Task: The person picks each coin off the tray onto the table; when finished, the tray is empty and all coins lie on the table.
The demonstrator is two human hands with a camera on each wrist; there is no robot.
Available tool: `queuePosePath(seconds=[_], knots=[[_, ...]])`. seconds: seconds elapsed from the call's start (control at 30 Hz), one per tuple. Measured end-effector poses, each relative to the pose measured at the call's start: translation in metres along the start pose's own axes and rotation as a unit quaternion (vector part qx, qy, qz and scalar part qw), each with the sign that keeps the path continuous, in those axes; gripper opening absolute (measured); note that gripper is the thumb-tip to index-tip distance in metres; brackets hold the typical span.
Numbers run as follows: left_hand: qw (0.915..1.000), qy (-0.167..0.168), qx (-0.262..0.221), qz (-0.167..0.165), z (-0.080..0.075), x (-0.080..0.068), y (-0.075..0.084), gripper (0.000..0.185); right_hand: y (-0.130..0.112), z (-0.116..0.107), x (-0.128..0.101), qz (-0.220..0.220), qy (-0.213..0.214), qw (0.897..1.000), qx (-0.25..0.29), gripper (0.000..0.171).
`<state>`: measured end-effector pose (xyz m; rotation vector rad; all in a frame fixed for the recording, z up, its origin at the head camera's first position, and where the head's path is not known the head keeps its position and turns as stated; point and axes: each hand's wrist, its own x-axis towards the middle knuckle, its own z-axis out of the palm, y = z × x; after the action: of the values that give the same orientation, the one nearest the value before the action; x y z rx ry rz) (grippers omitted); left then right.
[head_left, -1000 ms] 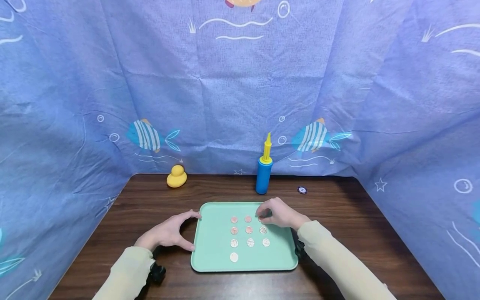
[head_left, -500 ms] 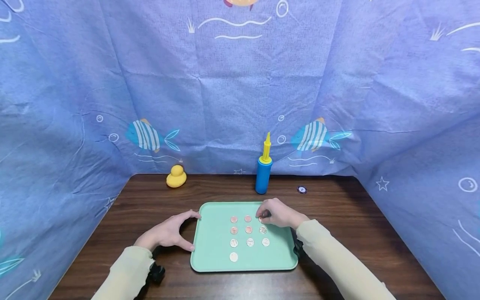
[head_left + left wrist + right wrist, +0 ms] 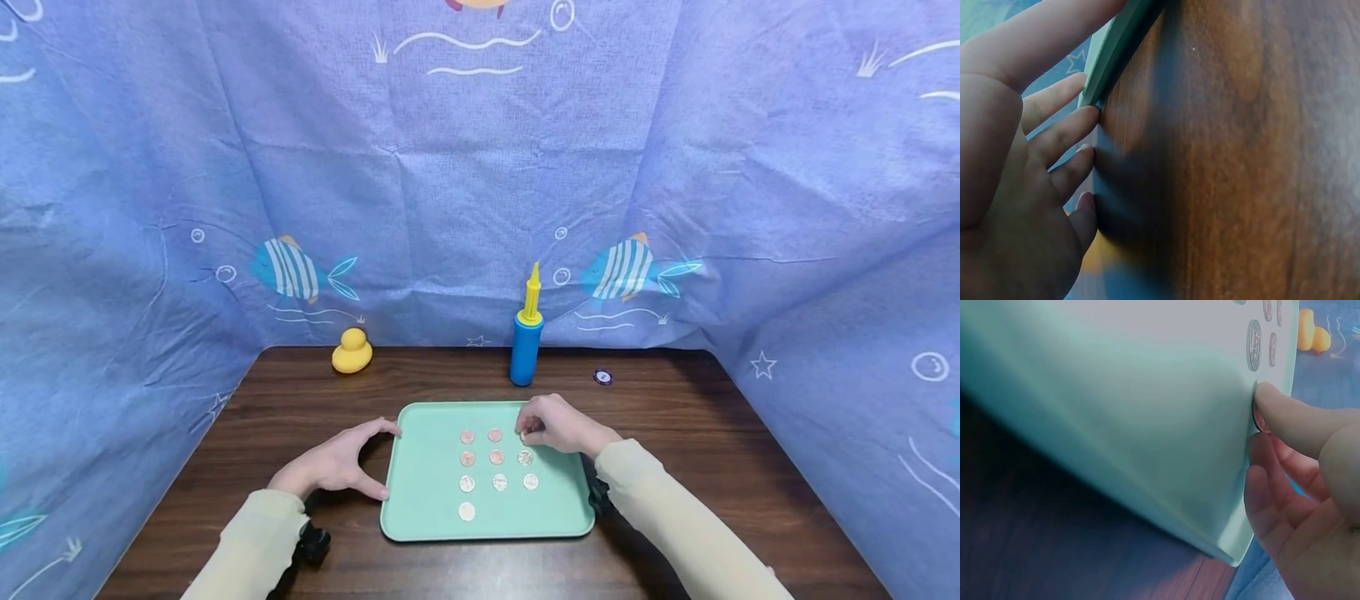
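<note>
A blue fabric backdrop printed with striped fish (image 3: 480,183) walls in a dark brown wooden table (image 3: 675,500). On the table lies a flat mint-green plastic tray (image 3: 427,500), and on it small round coins (image 3: 498,482) sit in a neat grid: three rows of three, counting the one under the fingertip, plus a single coin (image 3: 467,511) alone in a fourth row. By the look of it, the arranging is well along, with two places left in the last row.

The left hand (image 3: 333,467) braces the tray's left edge, thumb and forefinger spread loosely against the rim, grasping nothing. The right hand (image 3: 558,425) rests at the tray's far right; its forefinger (image 3: 1285,415) presses down on a copper-coloured coin (image 3: 1257,419) at the end of the top row, flat on the tray, pinned rather than lifted.

Behind the tray stand a blue cylindrical hand pump with a yellow nozzle (image 3: 527,346), a yellow rubber duck (image 3: 352,352) and a small dark round token (image 3: 602,377).
</note>
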<state>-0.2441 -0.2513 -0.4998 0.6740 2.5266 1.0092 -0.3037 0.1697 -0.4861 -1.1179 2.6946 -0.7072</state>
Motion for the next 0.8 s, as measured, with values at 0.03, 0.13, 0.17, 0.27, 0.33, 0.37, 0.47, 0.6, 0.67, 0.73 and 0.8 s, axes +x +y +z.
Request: queuePosePath(seconds=[0.03, 0.13, 0.17, 0.27, 0.33, 0.37, 0.47, 0.6, 0.67, 0.73, 0.8], knots=[[1.0, 0.0, 0.001, 0.003, 0.0, 0.0, 0.0, 0.092, 0.0, 0.0, 0.0, 0.0, 0.0, 1.0, 0.003, 0.009], [1.0, 0.002, 0.002, 0.007, -0.001, -0.001, -0.001, 0.092, 0.001, -0.002, -0.003, 0.005, -0.003, 1.0, 0.013, 0.01], [1.0, 0.003, 0.003, 0.007, 0.0, -0.001, -0.001, 0.092, 0.001, -0.002, -0.003, 0.006, -0.002, 1.0, 0.017, 0.011], [1.0, 0.006, 0.005, 0.004, 0.0, -0.002, -0.001, 0.092, 0.002, -0.005, -0.006, 0.006, 0.002, 0.999, 0.033, 0.011], [1.0, 0.007, 0.006, 0.002, 0.001, -0.002, 0.0, 0.092, 0.003, -0.006, -0.008, 0.008, 0.004, 0.999, 0.043, 0.011], [0.9999, 0.008, 0.006, 0.001, 0.001, -0.002, 0.0, 0.092, 0.004, -0.006, -0.009, 0.01, 0.005, 0.999, 0.047, 0.011], [0.9999, 0.008, 0.007, -0.002, 0.0, -0.003, 0.001, 0.093, 0.006, -0.007, -0.012, 0.02, 0.007, 0.998, 0.062, 0.01], [0.9999, 0.002, 0.01, -0.003, -0.001, -0.003, 0.004, 0.093, 0.009, -0.011, -0.017, 0.027, 0.018, 0.996, 0.089, 0.007], [0.9999, -0.002, 0.009, -0.005, -0.001, -0.002, 0.005, 0.093, 0.012, -0.014, -0.021, 0.026, 0.026, 0.995, 0.097, 0.005], [0.9999, -0.005, 0.008, -0.005, -0.001, -0.002, 0.006, 0.093, 0.015, -0.018, -0.025, 0.025, 0.036, 0.994, 0.102, 0.005], [0.9999, -0.008, 0.006, -0.008, -0.002, -0.002, 0.006, 0.093, 0.019, -0.021, -0.029, 0.027, 0.044, 0.993, 0.108, 0.005]])
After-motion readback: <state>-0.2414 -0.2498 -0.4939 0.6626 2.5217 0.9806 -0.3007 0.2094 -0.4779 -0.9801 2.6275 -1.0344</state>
